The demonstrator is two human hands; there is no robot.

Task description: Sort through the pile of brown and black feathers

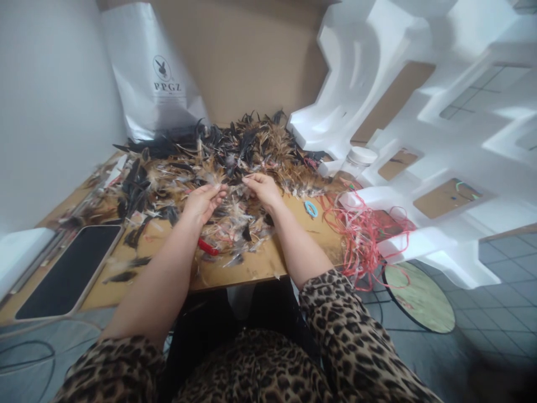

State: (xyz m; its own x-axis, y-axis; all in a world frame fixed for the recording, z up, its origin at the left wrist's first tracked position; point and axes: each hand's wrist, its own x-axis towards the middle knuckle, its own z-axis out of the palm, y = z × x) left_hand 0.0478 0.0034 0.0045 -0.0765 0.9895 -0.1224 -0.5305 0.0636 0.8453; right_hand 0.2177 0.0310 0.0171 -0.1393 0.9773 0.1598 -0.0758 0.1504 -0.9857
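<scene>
A big heap of black, brown and tan feathers (218,151) covers the back of a wooden table (251,266). My left hand (203,200) is curled at the front of the heap, its fingers pinched on a small bunch of feathers. My right hand (262,187) is just to the right of it, fingertips closed on feathers at the same spot. Under my left wrist lies a red-handled tool (208,248), partly buried in loose feathers.
A dark tablet (69,271) lies at the table's left. A silver bag (153,73) stands at the back. White foam packing (419,129), a white-lidded jar (356,160), a tangle of red string (364,235), a blue ring (311,209) and a round board (419,296) fill the right.
</scene>
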